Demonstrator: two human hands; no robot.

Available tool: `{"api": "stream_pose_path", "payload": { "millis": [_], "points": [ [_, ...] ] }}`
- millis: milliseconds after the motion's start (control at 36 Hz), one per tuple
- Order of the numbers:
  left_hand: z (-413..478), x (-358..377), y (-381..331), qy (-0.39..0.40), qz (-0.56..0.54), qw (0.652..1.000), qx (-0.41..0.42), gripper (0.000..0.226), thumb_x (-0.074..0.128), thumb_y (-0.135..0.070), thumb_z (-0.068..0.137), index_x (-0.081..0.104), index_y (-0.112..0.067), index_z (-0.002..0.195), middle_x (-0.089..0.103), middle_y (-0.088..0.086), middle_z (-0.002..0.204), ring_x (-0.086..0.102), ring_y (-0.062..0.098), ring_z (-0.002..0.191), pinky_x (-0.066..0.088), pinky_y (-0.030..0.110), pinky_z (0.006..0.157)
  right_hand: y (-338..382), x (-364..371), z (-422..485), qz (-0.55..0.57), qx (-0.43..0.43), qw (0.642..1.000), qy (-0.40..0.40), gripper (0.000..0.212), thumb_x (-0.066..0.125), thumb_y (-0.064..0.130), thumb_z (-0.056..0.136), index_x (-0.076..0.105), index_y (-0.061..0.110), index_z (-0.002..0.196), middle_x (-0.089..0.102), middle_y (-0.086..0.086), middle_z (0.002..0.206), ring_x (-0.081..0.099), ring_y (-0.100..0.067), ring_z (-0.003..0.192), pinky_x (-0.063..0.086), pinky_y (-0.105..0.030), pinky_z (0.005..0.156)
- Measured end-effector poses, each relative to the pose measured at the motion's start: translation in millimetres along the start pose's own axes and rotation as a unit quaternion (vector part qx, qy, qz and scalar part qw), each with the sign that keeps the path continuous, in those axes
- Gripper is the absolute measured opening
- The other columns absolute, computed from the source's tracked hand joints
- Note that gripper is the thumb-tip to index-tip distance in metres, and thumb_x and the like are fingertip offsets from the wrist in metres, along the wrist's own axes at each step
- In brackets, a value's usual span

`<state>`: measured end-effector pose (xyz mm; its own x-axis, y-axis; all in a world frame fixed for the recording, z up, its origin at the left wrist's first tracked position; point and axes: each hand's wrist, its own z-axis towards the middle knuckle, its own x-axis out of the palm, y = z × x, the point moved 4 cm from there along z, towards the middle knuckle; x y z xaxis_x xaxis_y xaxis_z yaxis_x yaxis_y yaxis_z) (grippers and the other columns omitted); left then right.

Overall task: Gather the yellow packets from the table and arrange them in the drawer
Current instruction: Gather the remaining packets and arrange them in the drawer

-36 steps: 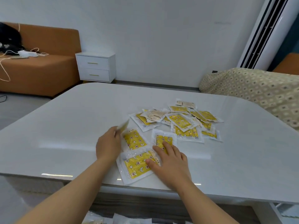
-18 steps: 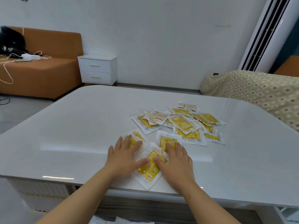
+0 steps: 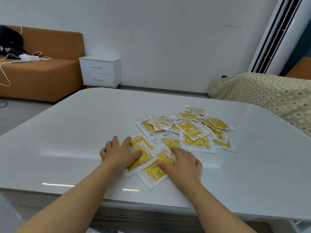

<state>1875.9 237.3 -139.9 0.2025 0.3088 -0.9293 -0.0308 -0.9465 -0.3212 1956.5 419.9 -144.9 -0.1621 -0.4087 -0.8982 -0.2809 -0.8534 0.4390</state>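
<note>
- Your left hand [image 3: 120,153] lies flat on the table [image 3: 75,132]. Its fingers are straight and a little spread, and it presses on the near packets [image 3: 154,172] from their left side.
- Your right hand [image 3: 182,163] is flat too, with the fingers straight and close together. Its fingertips and thumb rest on the same near packets from the right side.
- These near packets are a few yellow ones in clear wrap, and they overlap each other. They lie under and between your two hands, close to the front edge of the table. One of them sticks out toward you, below your right thumb.
- Neither hand pinches or lifts a packet; all of them lie on the table.
- The pile of packets [image 3: 191,130], with many more yellow ones, lies just beyond your right fingertips, toward the far right of the table.
- A white nightstand [image 3: 100,71] stands behind the table, at the left.
</note>
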Motion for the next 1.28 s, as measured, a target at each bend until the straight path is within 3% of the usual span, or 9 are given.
{"api": "stream_pose_path", "payload": {
  "millis": [111,222,361,500,806,917,1000,1111,1278],
  "points": [
    [5,9,-6,0.021,0.021,1.000,-0.007,0.074,0.029,-0.074,0.084,0.012,-0.038,0.147,0.000,0.013,0.158,-0.008,0.033,0.144,-0.002,0.051,0.114,-1,-4,-1,0.034,0.003,0.999,-0.025,0.069,0.055,0.062,0.081,0.032,0.038,0.141,0.039,0.011,0.144,0.030,-0.012,0.135,0.014,-0.033,0.112],
    [6,10,-14,0.016,0.029,0.999,0.034,0.062,0.030,-0.065,0.089,0.018,-0.040,0.145,0.010,0.003,0.157,-0.002,0.026,0.146,-0.003,0.057,0.112,1,-6,-3,0.066,-0.012,0.997,-0.036,0.064,0.059,0.053,0.083,0.035,0.038,0.139,0.045,0.012,0.139,0.036,-0.010,0.132,0.017,-0.030,0.109],
    [-3,12,-23,0.021,-0.033,0.993,0.109,0.046,0.038,-0.051,0.094,0.032,-0.043,0.140,0.024,-0.010,0.153,0.004,0.018,0.146,-0.006,0.053,0.113,1,-9,-8,0.145,-0.035,0.988,-0.038,0.059,0.067,0.039,0.083,0.042,0.033,0.136,0.047,0.010,0.136,0.043,-0.011,0.127,0.027,-0.027,0.106],
    [-11,16,-29,0.016,-0.063,0.989,0.131,0.040,0.042,-0.047,0.094,0.041,-0.038,0.133,0.028,-0.011,0.151,0.006,0.017,0.146,-0.005,0.048,0.114,-2,-10,-11,0.238,-0.044,0.969,-0.045,0.057,0.071,0.025,0.081,0.046,0.031,0.132,0.045,0.015,0.121,0.040,0.001,0.109,0.031,-0.014,0.087],
    [-35,24,-25,-0.177,-0.115,0.977,0.021,0.043,0.040,-0.028,0.097,0.034,-0.021,0.139,0.047,-0.002,0.136,0.039,0.017,0.129,0.021,0.032,0.111,-21,-16,-12,0.363,0.053,0.913,-0.177,0.054,0.069,0.012,0.083,0.047,0.023,0.132,0.046,0.010,0.114,0.045,-0.007,0.107,0.034,-0.019,0.089],
    [-33,29,-31,-0.141,-0.085,0.986,0.015,0.037,0.037,-0.029,0.097,0.043,-0.019,0.132,0.047,-0.001,0.134,0.034,0.018,0.132,0.019,0.035,0.112,-14,-10,-10,0.318,0.031,0.939,-0.129,0.055,0.067,0.018,0.085,0.044,0.028,0.133,0.054,0.004,0.128,0.053,-0.018,0.116,0.044,-0.029,0.095],
    [-28,31,-31,-0.100,-0.053,0.993,0.031,0.042,0.039,-0.040,0.093,0.047,-0.016,0.127,0.045,0.001,0.135,0.030,0.022,0.135,0.020,0.041,0.112,-7,-6,-11,0.253,0.002,0.963,-0.087,0.052,0.066,0.026,0.084,0.043,0.031,0.130,0.056,0.011,0.118,0.056,-0.016,0.109,0.039,-0.021,0.081],
    [-24,26,-28,-0.054,-0.037,0.997,0.046,0.063,0.043,-0.051,0.090,0.030,-0.017,0.141,0.035,-0.001,0.145,0.025,0.020,0.138,0.019,0.039,0.112,-9,-9,-13,0.274,-0.006,0.960,-0.062,0.048,0.067,0.024,0.084,0.043,0.035,0.125,0.054,0.015,0.111,0.055,-0.009,0.097,0.040,-0.017,0.067],
    [-17,8,-29,0.037,0.033,0.998,0.048,0.071,0.044,-0.061,0.087,0.025,-0.024,0.145,0.020,-0.001,0.153,0.016,0.025,0.142,0.017,0.042,0.112,-14,-10,-21,0.324,-0.017,0.946,-0.024,0.044,0.066,0.020,0.085,0.041,0.042,0.114,0.055,0.011,0.120,0.059,-0.013,0.105,0.051,-0.029,0.086]
  ]
}}
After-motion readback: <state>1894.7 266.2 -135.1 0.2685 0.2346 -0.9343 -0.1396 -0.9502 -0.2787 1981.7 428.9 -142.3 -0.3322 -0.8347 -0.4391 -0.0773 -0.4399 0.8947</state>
